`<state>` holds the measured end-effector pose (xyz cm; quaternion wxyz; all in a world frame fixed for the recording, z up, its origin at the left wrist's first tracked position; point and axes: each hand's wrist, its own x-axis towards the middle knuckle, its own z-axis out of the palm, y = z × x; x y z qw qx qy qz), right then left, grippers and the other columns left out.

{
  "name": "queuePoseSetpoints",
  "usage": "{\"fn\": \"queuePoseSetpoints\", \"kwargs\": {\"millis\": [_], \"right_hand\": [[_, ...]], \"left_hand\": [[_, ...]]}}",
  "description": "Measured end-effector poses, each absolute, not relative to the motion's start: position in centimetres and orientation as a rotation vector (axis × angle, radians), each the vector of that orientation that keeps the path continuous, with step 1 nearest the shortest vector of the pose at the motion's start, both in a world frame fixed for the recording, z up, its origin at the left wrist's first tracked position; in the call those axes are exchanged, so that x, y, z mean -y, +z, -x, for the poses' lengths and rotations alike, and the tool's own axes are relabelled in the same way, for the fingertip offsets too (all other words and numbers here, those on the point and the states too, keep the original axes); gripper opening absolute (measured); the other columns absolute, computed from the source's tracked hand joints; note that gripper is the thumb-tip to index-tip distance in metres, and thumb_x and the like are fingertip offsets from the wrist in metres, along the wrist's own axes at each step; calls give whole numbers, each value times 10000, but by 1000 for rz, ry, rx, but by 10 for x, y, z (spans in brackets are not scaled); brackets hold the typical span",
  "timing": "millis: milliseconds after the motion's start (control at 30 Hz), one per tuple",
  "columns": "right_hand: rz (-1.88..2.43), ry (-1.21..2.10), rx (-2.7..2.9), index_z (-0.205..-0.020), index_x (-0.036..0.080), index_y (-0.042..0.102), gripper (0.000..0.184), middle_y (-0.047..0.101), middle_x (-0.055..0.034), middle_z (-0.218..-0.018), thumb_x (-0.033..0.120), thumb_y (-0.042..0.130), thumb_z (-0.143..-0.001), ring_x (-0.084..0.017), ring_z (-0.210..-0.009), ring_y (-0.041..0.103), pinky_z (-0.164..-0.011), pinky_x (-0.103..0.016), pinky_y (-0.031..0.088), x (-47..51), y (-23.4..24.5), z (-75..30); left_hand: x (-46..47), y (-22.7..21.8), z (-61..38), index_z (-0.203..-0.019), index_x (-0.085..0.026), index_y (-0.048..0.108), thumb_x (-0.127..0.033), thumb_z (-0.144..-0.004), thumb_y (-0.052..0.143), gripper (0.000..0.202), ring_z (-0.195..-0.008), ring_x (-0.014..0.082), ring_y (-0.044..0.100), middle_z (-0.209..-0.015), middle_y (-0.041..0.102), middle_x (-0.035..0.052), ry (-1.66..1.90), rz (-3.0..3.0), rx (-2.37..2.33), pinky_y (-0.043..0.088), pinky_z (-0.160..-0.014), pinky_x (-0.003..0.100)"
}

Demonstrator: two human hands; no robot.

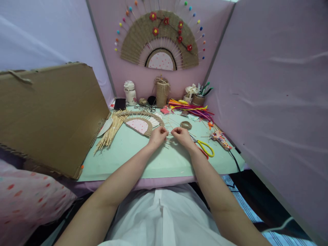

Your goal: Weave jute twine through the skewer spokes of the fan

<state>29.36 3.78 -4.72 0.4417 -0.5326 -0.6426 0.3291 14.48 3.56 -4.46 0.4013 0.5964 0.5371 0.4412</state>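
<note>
My left hand [159, 136] is closed in a pinch beside the right edge of a small half-round fan [137, 125] with a pink dotted centre and a brown burlap-like rim. Just across from it, my right hand [181, 136] also pinches, its fingertips a short gap from the left ones. Whatever the fingers hold is too small to make out. Thin sticks [166, 147] lie on the table under and around both hands. Scissors with yellow handles [206, 148] rest by my right wrist. A small coil of twine [186, 125] lies beyond my right hand.
Bundled sticks [110, 135] lie at left near a large cardboard sheet [48, 116]. A patterned glue gun [220, 140] with a cord is at right. Coloured pipe cleaners [192, 110], a white bottle [130, 94] and a twine-wrapped jar [162, 92] stand behind. A decorated fan [138, 37] hangs above.
</note>
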Motion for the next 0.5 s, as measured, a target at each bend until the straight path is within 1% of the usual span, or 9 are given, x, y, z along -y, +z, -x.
{"fn": "queuePoseSetpoints", "kwargs": {"millis": [100, 167, 333, 500], "right_hand": [[1326, 813, 1619, -691, 141, 614, 224, 533, 9, -612, 357, 558, -675, -100, -560, 420, -541, -224, 340, -37, -46, -294], [1305, 845, 1647, -701, 142, 616, 247, 526, 11, -608, 381, 556, -691, -100, -557, 412, -539, -227, 334, -35, -43, -293], [1248, 893, 1683, -730, 142, 614, 269, 524, 16, -614, 402, 544, -721, -102, -562, 411, -541, -229, 328, -35, -43, -292], [1238, 858, 1695, -719, 154, 584, 236, 498, 28, -601, 380, 514, -737, -99, -552, 392, -532, -224, 316, -38, -47, -292]], "left_hand": [[-36, -47, -145, -736, -167, 637, -193, -720, 595, 52, -624, 127, 607, -681, 662, 11, 1161, -1779, -1405, 438, -622, 233], [-36, -47, -145, -752, -166, 662, -208, -735, 579, 95, -656, 143, 623, -684, 673, 21, 1130, -1808, -1414, 442, -646, 242], [-36, -46, -145, -747, -153, 683, -235, -742, 563, 145, -622, 150, 635, -628, 672, 27, 1059, -1717, -1413, 444, -608, 238], [-34, -44, -147, -729, -147, 679, -207, -724, 564, 130, -604, 149, 639, -586, 660, 23, 1046, -1649, -1430, 439, -576, 224]]}}
